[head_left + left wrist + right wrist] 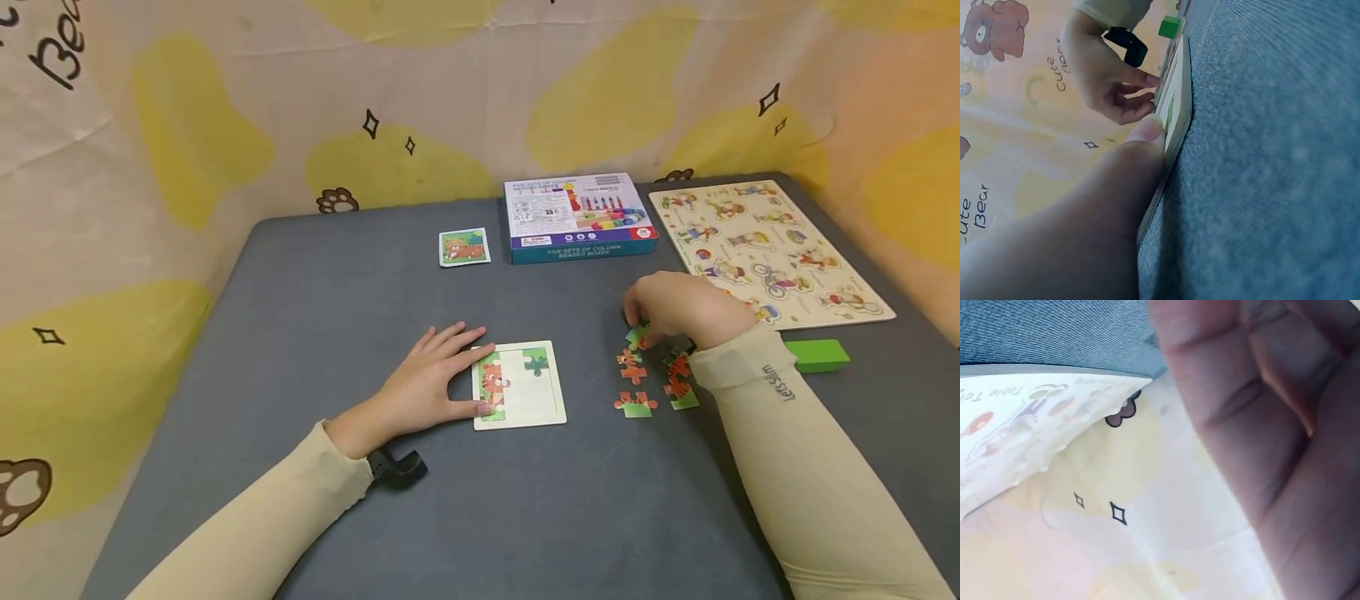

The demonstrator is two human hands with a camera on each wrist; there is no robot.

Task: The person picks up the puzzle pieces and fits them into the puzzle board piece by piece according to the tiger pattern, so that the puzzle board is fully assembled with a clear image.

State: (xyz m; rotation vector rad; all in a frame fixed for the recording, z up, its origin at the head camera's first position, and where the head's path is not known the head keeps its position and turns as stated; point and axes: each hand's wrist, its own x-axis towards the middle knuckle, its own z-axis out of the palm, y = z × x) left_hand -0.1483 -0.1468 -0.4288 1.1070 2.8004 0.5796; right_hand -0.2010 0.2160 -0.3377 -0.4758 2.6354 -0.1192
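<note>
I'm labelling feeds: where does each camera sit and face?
Head: on the head, facing forward and down at the puzzle board; left hand, right hand, sleeves show.
Left wrist: on that wrist, facing across the puzzle board; left thumb, right hand show.
Right wrist: on that wrist, facing the picture board and cloth; right fingers show.
Head and left wrist share the green block.

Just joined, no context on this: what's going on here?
A person's left hand rests, fingers spread, on the left side of a puzzle tray. Placed pieces run down that side and a mostly green piece sits at the upper right; much of the tray is unfilled. The right hand reaches down at the loose puzzle pieces right of the tray; whether it pinches one can't be told. A picture card lies beyond the tray.
</note>
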